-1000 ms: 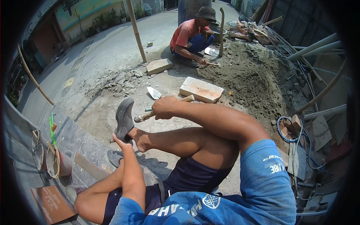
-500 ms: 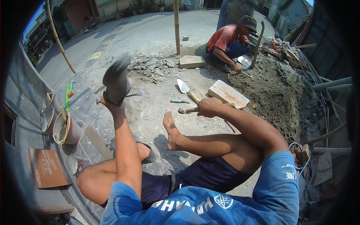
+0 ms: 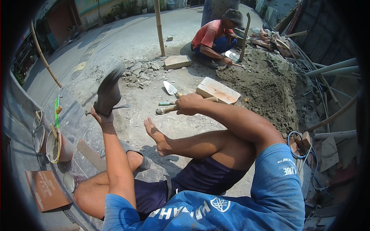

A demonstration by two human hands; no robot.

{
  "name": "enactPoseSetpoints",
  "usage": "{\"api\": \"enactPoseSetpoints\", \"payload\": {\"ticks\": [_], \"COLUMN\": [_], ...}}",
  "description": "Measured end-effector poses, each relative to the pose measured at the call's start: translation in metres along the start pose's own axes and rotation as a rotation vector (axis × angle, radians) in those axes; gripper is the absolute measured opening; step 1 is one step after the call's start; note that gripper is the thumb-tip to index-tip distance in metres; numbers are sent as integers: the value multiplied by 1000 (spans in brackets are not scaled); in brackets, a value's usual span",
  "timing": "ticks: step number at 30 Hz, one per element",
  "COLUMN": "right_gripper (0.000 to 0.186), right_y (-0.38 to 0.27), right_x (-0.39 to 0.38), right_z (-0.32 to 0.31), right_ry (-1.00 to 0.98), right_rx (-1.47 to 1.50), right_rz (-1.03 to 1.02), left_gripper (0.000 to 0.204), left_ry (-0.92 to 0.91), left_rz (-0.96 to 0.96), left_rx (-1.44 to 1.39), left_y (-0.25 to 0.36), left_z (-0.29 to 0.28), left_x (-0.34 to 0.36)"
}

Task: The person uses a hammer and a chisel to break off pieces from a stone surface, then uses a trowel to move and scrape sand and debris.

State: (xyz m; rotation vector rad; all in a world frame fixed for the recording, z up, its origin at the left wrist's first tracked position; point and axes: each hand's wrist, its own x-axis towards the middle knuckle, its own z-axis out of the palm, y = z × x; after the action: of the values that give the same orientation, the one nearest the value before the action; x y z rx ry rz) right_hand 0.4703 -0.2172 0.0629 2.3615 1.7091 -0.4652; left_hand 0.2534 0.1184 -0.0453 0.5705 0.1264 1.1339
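Observation:
My left hand [image 3: 103,117] is closed at the lower end of a dark shoe [image 3: 107,94], raised with its far end blurred. A thin metal chisel [image 3: 122,106] crosses behind the shoe and seems held in the same grip. My right hand [image 3: 189,104] is wrapped round a wooden-handled tool [image 3: 168,110] with a thick dark end; its kind is unclear. Just beyond lie a pointing trowel [image 3: 169,88], its handle partly hidden by my hand, and a small green-handled tool [image 3: 167,103]. A pale block [image 3: 217,91] rests beside them. My right foot [image 3: 156,137] is bare.
A co-worker [image 3: 214,40] squats by a sand heap [image 3: 262,84], a hand tool at the sand. Buckets [image 3: 59,147], a green level [image 3: 57,113] and a brown tile [image 3: 47,190] are on the left. Rubble [image 3: 135,75] and a bamboo pole [image 3: 159,29] stand ahead; pipes [image 3: 335,69] lie right.
The scene has shifted left in view. My left hand has lowered a little with the shoe and chisel. My right hand has moved slightly left and away, now covering part of the trowel's handle.

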Motion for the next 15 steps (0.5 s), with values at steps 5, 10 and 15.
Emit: {"api": "enactPoseSetpoints", "payload": {"ticks": [5, 10, 15], "right_gripper": [35, 38, 39], "right_y": [-10, 7, 3], "right_x": [-6, -5, 2], "right_z": [-23, -19, -14], "right_ry": [27, 36, 20], "right_rx": [-13, -55, -91], "right_rz": [22, 24, 24], "left_gripper": [63, 69, 70], "left_ry": [-5, 65, 49], "left_rz": [-76, -130, -196], "left_rx": [80, 191, 209], "left_y": [2, -26, -34], "left_z": [-15, -6, -25], "left_x": [-15, -36, -62]}}
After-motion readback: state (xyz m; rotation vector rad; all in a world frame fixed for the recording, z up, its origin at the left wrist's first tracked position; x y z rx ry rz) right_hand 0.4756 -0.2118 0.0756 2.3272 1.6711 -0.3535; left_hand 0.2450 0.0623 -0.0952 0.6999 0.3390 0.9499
